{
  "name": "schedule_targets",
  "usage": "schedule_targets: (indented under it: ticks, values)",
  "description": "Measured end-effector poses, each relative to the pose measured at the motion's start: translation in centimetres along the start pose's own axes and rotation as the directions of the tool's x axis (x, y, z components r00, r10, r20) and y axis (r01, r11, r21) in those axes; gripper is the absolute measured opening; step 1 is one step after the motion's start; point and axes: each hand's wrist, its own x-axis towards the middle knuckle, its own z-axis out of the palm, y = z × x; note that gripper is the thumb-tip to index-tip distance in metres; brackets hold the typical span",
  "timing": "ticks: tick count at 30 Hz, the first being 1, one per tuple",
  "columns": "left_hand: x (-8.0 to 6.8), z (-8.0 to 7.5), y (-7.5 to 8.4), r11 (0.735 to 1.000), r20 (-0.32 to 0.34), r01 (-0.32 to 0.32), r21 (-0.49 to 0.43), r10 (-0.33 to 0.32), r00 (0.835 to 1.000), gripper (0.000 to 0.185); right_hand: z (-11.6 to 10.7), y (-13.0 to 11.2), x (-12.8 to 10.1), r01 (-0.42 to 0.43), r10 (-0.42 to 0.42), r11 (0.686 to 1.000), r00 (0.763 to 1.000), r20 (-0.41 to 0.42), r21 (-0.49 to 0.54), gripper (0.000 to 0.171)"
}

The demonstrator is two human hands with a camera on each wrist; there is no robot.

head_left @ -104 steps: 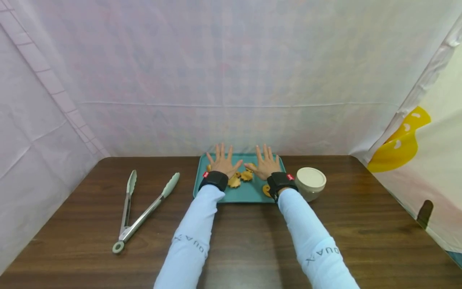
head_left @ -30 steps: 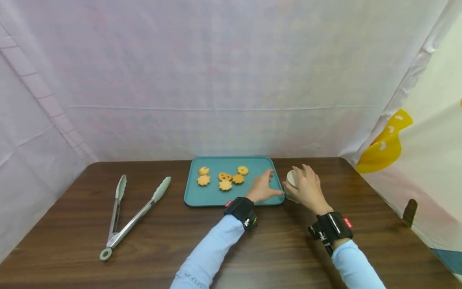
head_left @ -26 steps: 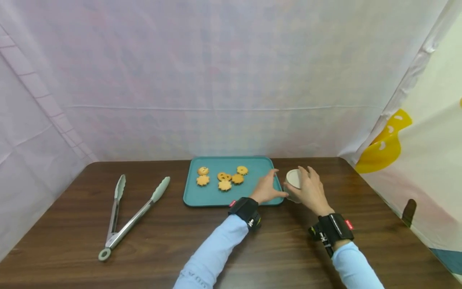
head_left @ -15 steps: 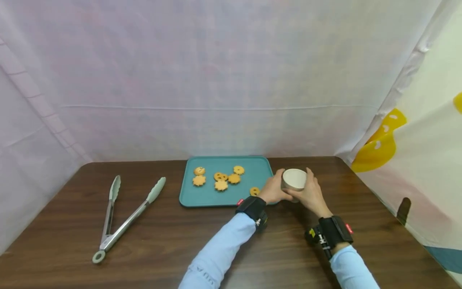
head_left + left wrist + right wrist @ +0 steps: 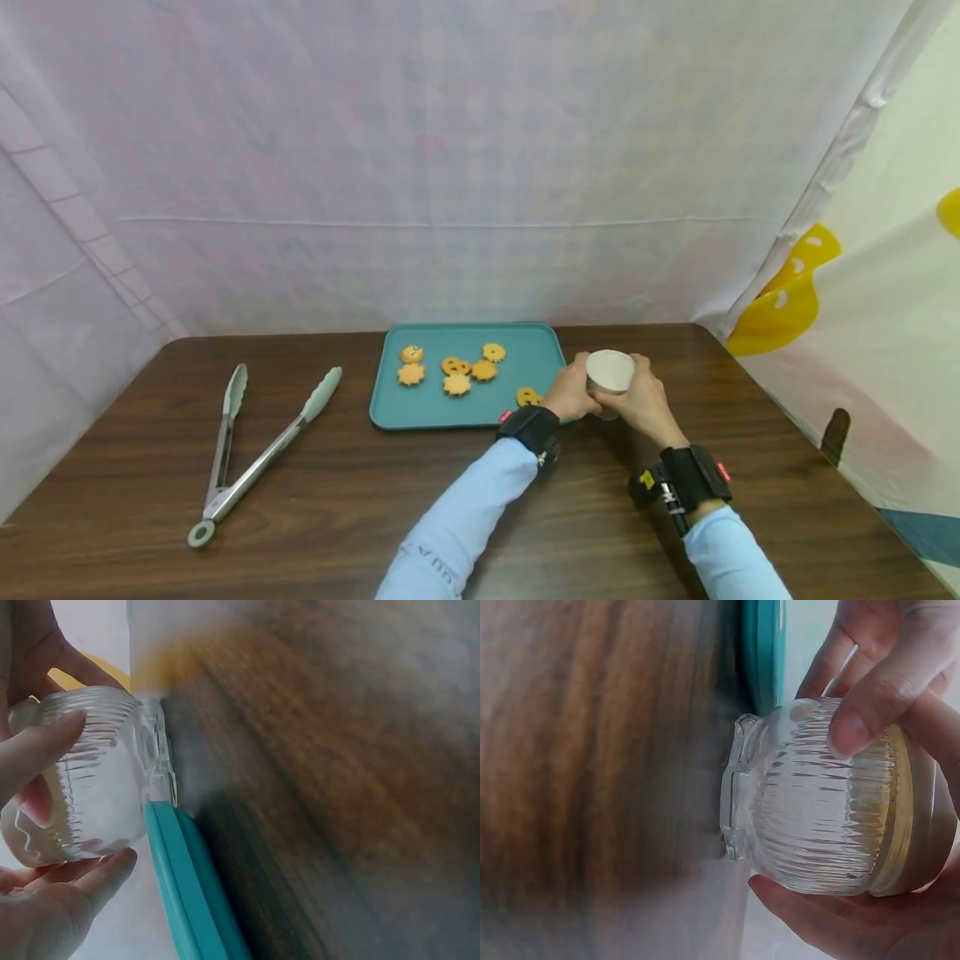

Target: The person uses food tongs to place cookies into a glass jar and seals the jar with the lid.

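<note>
A small ribbed clear glass jar with a cream lid stands beside the right edge of a teal tray. My left hand grips the jar's left side, and my right hand holds it from the right. Up close in the right wrist view, fingers and a thumb lie around the glass jar, whose base is near the table. The left wrist view also shows the jar between both hands. What is inside it I cannot tell.
On the tray lie several cookies, some scalloped and some pretzel-shaped, one partly hidden by my left hand. Metal tongs with pale tips lie spread on the left of the brown wooden table. A pale cloth hangs behind.
Both hands were spread over the tray, then moved right to the jar. My left hand has closed in from beside it and now grips it too. The cookies are uncovered.
</note>
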Motion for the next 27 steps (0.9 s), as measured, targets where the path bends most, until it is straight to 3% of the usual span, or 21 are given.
schedule_targets:
  ticks: [5,13,21,27]
  values:
    - [-0.4,-0.2,-0.1,1.000,0.008,0.000,-0.017,0.001,1.000,0.070,-0.2,-0.1,-0.2,-0.010,0.010,1.000,1.000,0.018,0.008,0.083]
    - [-1.2,-0.7,-0.4,0.997,0.026,-0.063,-0.048,0.064,0.998,0.075,-1.2,-0.7,-1.0,0.004,-0.003,1.000,0.998,0.058,-0.010,0.090]
    - [-2.7,-2.1,-0.9,0.968,0.153,0.003,-0.251,0.037,0.988,0.086,-1.6,-2.2,-2.0,0.054,-0.052,0.998,0.992,0.113,-0.015,0.092]
    - [-4.2,-3.5,-1.5,0.942,0.173,-0.014,-0.334,0.076,0.982,0.088,-1.3,-3.6,-2.8,0.121,-0.120,0.993,0.982,0.145,0.005,0.089]
